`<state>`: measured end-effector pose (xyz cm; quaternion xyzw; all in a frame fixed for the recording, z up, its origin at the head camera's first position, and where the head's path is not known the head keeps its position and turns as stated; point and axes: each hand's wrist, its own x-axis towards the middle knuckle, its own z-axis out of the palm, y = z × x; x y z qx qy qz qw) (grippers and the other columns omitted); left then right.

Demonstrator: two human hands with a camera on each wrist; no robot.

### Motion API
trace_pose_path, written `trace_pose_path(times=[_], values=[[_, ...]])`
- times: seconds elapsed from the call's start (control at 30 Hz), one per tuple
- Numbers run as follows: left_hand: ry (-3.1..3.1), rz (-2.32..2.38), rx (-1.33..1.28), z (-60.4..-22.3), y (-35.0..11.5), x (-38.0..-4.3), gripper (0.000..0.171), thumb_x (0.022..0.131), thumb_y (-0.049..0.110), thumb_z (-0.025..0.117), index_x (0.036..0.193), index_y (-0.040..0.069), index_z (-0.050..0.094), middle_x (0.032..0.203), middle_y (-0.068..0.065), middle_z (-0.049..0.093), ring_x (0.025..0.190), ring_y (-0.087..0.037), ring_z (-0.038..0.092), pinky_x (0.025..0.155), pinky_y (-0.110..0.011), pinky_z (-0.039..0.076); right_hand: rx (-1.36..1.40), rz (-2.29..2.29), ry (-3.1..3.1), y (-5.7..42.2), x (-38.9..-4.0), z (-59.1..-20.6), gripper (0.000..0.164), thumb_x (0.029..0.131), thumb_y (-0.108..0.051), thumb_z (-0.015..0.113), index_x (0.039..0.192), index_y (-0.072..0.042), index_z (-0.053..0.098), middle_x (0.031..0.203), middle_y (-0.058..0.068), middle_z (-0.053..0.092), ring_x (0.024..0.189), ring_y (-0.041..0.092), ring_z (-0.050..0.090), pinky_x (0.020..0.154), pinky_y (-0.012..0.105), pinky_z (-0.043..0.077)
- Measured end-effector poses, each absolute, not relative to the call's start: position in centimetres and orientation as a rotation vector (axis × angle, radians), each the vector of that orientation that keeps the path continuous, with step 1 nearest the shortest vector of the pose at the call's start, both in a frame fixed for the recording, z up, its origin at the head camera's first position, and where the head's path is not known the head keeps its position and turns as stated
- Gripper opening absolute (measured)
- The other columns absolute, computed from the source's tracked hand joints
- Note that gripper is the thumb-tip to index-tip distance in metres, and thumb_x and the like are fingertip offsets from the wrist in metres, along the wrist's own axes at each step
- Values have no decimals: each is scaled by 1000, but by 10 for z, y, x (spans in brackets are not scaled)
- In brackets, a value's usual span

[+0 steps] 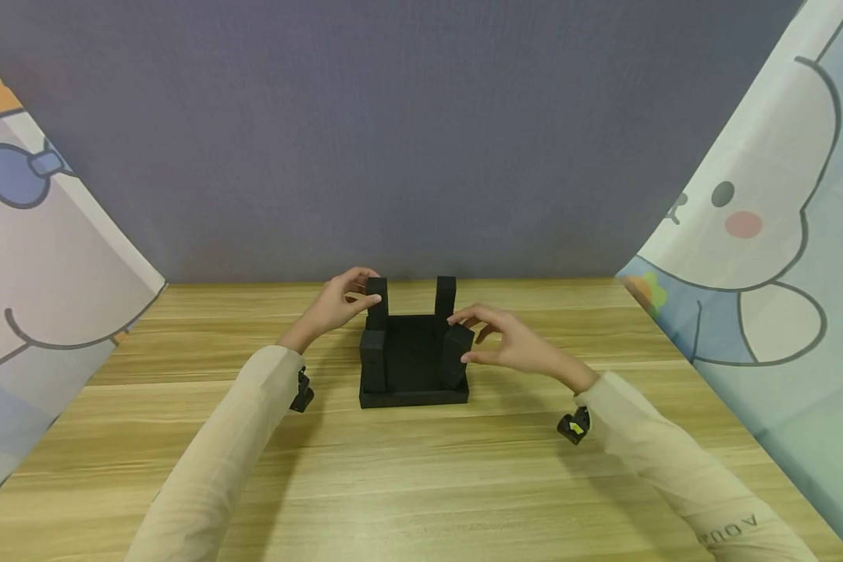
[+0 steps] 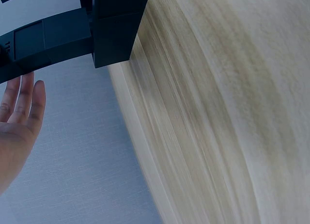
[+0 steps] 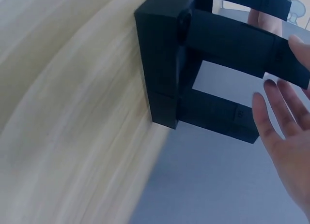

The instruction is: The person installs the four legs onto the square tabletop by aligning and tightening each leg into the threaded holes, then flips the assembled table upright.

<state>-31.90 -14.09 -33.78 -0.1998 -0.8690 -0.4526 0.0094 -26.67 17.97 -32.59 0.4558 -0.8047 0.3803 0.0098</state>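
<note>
A square black base [image 1: 413, 400] stands on the table with black upright posts at its corners. My left hand [image 1: 337, 303] is at the top of the back left post [image 1: 377, 300], its thumb on the near side and fingers behind. In the left wrist view, fingers of the left hand [image 2: 22, 112] meet the post's [image 2: 53, 37] edge; the thumb is out of sight. With thumb and fingertips, my right hand [image 1: 509, 339] holds the top of the front right post [image 1: 455, 359], which looks turned and slightly tilted. The right wrist view shows the thumb [image 3: 301, 50] against that post [image 3: 232, 42].
The front left post [image 1: 374, 363] and the back right post [image 1: 446, 297] stand upright on the base. Behind the wood-grain table [image 1: 421, 476] rises a grey panel [image 1: 407, 156]. Cartoon-printed sheets [image 1: 766, 234] flank both sides.
</note>
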Motion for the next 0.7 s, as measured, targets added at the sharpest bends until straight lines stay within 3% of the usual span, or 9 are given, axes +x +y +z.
trace_pose_path(times=[0.33, 0.53, 0.7], values=[[-2709, -1410, -636, -337, -141, -319, 39, 88, 27, 61, 123, 14, 49, 121, -13, 51, 111, -29, 53, 91, -48, 46, 1495, 1253, -2600, 182, -274, -321, 45, 79, -10, 71, 122, -9, 55, 124, 6, 56, 110, 17, 53, 79, 38, 53], [-2721, -1417, -634, -322, -135, -303, 39, 90, 16, 59, 125, 5, 47, 123, -20, 49, 112, -35, 51, 92, -51, 44, 1396, 1304, -2571, 181, -270, -327, 43, 78, -14, 73, 117, -13, 58, 120, 5, 57, 105, 15, 56, 78, 39, 52], [-2727, -1398, -648, -311, -131, -292, 38, 91, 13, 57, 126, 2, 46, 124, -22, 48, 112, -37, 51, 92, -50, 44, 1310, 1322, -2489, 178, -264, -335, 42, 75, -12, 75, 113, -10, 59, 116, 9, 60, 99, 16, 58, 75, 37, 52]])
